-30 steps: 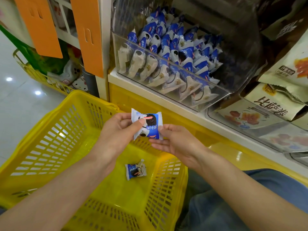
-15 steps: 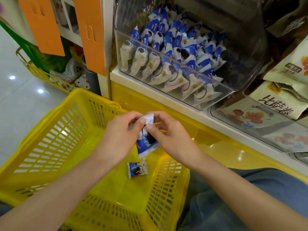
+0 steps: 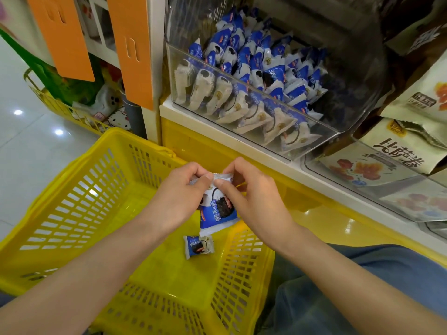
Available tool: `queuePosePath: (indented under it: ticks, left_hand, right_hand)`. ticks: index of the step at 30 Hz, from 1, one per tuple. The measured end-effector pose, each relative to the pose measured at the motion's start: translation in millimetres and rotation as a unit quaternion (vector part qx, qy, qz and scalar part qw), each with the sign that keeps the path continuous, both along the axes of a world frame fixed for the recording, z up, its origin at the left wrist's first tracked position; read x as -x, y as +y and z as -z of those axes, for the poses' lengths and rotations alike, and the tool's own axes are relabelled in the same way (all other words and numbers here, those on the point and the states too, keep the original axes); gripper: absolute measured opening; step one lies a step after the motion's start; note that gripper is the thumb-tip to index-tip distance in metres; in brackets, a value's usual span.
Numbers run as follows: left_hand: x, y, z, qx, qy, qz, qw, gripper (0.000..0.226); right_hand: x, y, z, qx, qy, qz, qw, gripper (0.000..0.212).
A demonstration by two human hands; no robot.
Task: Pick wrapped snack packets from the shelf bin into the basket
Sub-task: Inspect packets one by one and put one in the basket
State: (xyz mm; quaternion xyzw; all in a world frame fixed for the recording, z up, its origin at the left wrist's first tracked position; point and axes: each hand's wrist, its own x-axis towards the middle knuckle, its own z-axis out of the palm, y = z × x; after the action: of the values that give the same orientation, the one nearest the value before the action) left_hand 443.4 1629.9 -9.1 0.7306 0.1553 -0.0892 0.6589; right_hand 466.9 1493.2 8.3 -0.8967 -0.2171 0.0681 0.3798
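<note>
Held packet: one blue-and-white snack packet (image 3: 217, 213) hangs upright over the basket's far half, printed face toward me, not yet released.
Left hand: the left hand (image 3: 179, 197) pinches the left end of the top crimped seal between thumb and forefinger; the other fingers are curled in.
Right hand: the right hand (image 3: 251, 199) pinches the same seal just beside it, thumb tips almost touching.
Why this hold: I judge that gripping only the seal lets the packet dangle freely, so spreading the fingers drops it straight down.
Basket: the yellow basket (image 3: 72, 170) sits tight against the shelf base, right under my hands. This keeps the carry from the bin short.
Already in: one dropped packet (image 3: 198, 246) lies flat on the basket floor, just below the held one and apart from it.
Shelf bin: the clear shelf bin (image 3: 324, 143) tilts toward me, with the stocked packets (image 3: 254, 76) standing on edge in rows. I judge the slope keeps stock within reach.
Progress: early, since the bin looks nearly full.
</note>
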Motion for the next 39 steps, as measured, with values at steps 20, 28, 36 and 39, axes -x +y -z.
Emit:
queuePosePath:
  ticks: [20, 28, 36, 39]
  left_hand:
    - [-10.2, 0.7, -13.2, 0.118, 0.173, -0.039, 0.977, 0.055]
    - [-6.4, 7.4, -17.4, 0.133, 0.127, -0.031, 0.983, 0.031]
    - [-5.5, 1.8, -12.1, 0.117, 0.062, -0.038, 0.990, 0.015]
    - [-4.4, -2.4, -9.0, 0.106, 0.058, 0.017, 0.993, 0.014]
  right_hand:
    - [-4.2, -5.2, -15.6, -0.020, -0.141, -0.050, 0.989, 0.003]
    - [-6.8, -8.1, -20.8, 0.071, -0.184, -0.139, 0.970, 0.010]
    - [-10.1, -5.5, -15.9, -0.005, 0.073, 0.084, 0.994, 0.054]
    - [-19.9, -6.7, -9.6, -0.099, 0.245, 0.132, 0.955, 0.027]
